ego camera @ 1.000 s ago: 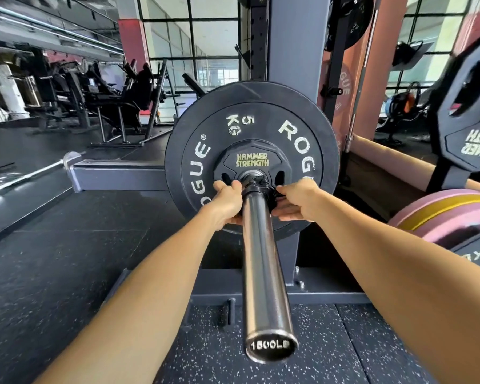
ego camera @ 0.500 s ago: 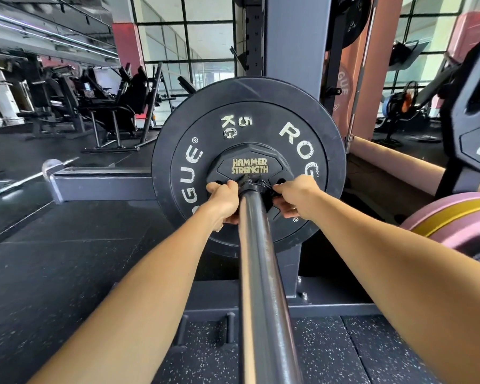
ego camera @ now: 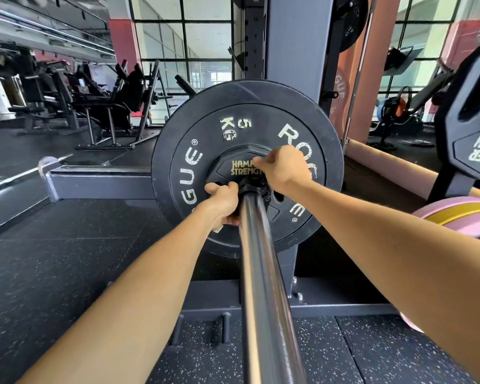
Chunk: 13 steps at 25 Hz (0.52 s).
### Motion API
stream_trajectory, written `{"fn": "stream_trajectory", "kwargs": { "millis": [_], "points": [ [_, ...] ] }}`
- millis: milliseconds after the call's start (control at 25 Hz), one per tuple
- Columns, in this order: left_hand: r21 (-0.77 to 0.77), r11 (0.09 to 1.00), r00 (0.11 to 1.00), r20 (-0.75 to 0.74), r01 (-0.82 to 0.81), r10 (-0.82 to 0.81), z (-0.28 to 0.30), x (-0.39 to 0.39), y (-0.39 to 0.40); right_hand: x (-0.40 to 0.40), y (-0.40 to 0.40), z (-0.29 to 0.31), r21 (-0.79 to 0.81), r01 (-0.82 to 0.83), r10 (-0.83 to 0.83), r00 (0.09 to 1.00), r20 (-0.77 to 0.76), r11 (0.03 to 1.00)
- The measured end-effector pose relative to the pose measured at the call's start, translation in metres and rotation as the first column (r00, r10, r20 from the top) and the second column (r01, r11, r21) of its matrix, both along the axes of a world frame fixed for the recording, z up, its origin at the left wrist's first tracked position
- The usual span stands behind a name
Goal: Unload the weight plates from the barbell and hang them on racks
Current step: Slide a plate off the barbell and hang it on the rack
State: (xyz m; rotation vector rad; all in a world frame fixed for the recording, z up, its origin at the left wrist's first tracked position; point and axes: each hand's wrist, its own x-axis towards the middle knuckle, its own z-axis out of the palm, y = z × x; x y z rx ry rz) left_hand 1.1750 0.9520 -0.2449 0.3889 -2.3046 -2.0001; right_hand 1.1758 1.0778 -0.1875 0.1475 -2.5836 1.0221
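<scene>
**Small plate gripped at the hub, sleeve slick and long**

Head view: Black rubber gym flooring [ego camera: 67, 273] runs under a dark steel rack upright [ego camera: 294, 51], with windows and idle machines behind. From the camera a polished steel barbell sleeve [ego camera: 263, 286] reaches forward to a large black round bumper plate lettered ROGUE 5 KG [ego camera: 205, 128], and seated against its face is a smaller black angular plate marked HAMMER STRENGTH [ego camera: 241, 171]. Both plates sit at the inner end of the sleeve, not yet drawn off. A black collar or hub [ego camera: 254, 187] appears to ring the sleeve in front of them; I cannot tell whether it is locked.

The left hand [ego camera: 223, 202] has its fingers curled round the small plate's lower left edge beside the sleeve. The right hand [ego camera: 281, 169] grips the same plate at its upper right, fingers hooked over the rim.

Risks, as I judge them: if that collar is clamped, pulling would jerk the bar without freeing anything. The grip is close to the hub and uneven, one hand low and one high, so the plate could cock and bind on the sleeve. Once it slides, a long smooth run lies ahead; a slip near the end could drop it toward the feet. A pink and yellow plate stack [ego camera: 460, 214] lies near the right arm, and a black hanging plate [ego camera: 474, 128] on the right crowds any swing that way.
</scene>
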Motion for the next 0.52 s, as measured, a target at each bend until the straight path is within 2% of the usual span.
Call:
{"fn": "stream_trajectory", "kwargs": {
  "millis": [120, 280, 440, 520],
  "points": [
    [0.007, 1.000, 1.000, 0.000, -0.008, 0.008, 0.000, 0.001, 0.000, -0.006, 0.003, 0.003, 0.058, -0.097, 0.097, 0.995, -0.006, 0.994],
    [0.036, 0.999, 1.000, 0.020, 0.020, -0.021, 0.002, 0.005, 0.000, -0.006, -0.010, -0.003, 0.301, -0.217, 0.219, 0.975, 0.030, 0.929],
    [-0.026, 0.998, 0.998, 0.018, 0.060, -0.060, 0.005, 0.006, -0.004, -0.008, -0.007, -0.003, 0.201, -0.255, 0.248, 0.967, 0.058, 0.946],
    [-0.096, 0.992, 0.995, 0.054, 0.087, -0.082, 0.009, 0.006, -0.006, -0.010, 0.001, -0.007, 0.112, -0.203, 0.197, 0.979, 0.058, 0.973]
  ]
}}
